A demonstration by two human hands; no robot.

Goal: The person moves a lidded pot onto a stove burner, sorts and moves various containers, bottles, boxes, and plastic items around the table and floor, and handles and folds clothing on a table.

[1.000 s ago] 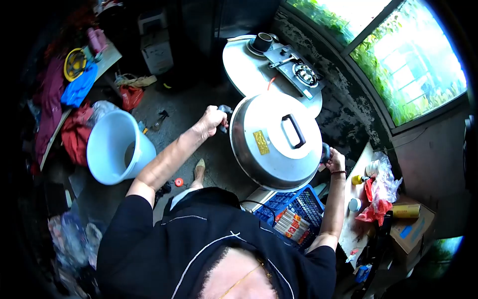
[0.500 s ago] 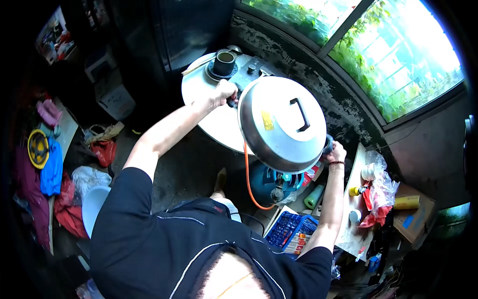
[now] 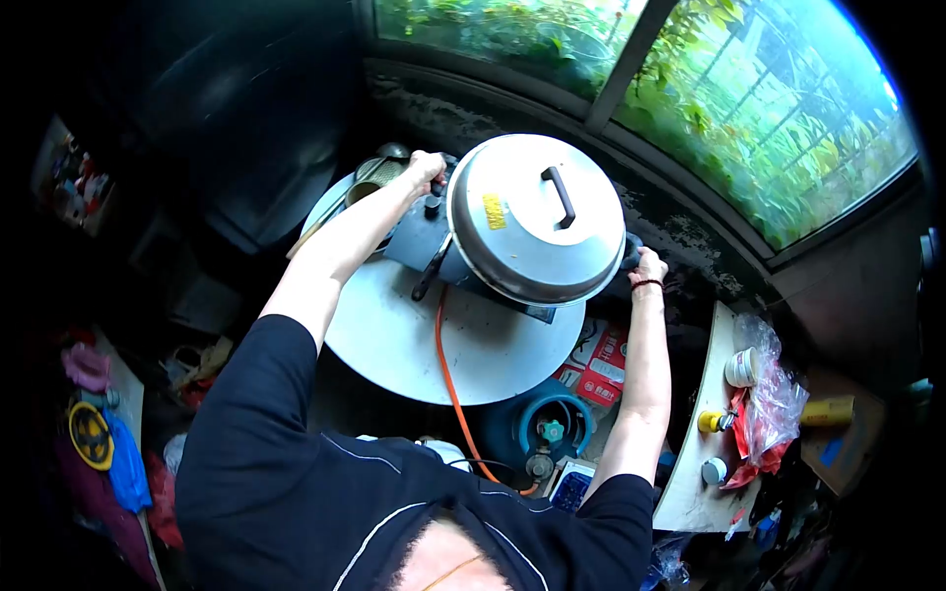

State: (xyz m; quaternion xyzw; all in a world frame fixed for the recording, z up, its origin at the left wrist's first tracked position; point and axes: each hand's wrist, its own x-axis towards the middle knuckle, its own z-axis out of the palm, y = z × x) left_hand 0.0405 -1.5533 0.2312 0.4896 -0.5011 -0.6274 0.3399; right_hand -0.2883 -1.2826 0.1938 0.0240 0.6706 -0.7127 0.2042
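Note:
A large wok covered by a domed metal lid (image 3: 537, 222) is between my hands. The lid has a black bar handle (image 3: 559, 197) and a yellow label (image 3: 494, 211). My left hand (image 3: 430, 169) is closed round the wok's dark left side handle. On the other side, my right hand (image 3: 647, 266) grips the right handle (image 3: 632, 250). Beneath the wok is a flat grey gas stove (image 3: 419, 236); whether the wok rests on it or hangs just above, I cannot tell. A long black handle (image 3: 428, 276) sticks out at the wok's near left.
The stove stands on a round white table (image 3: 374, 325). An orange gas hose (image 3: 452, 384) drops to a blue gas cylinder (image 3: 532, 414) below. Red cartons (image 3: 603, 369) are beside it. At right, a pale bench (image 3: 695, 473) bears plastic bags and jars. A woven-looking pot (image 3: 372, 182) sits behind my left arm.
The covered wok has gone forward, away from my body, over the stove, with both hands still on its handles. The view has shifted too, showing more of the table's near side.

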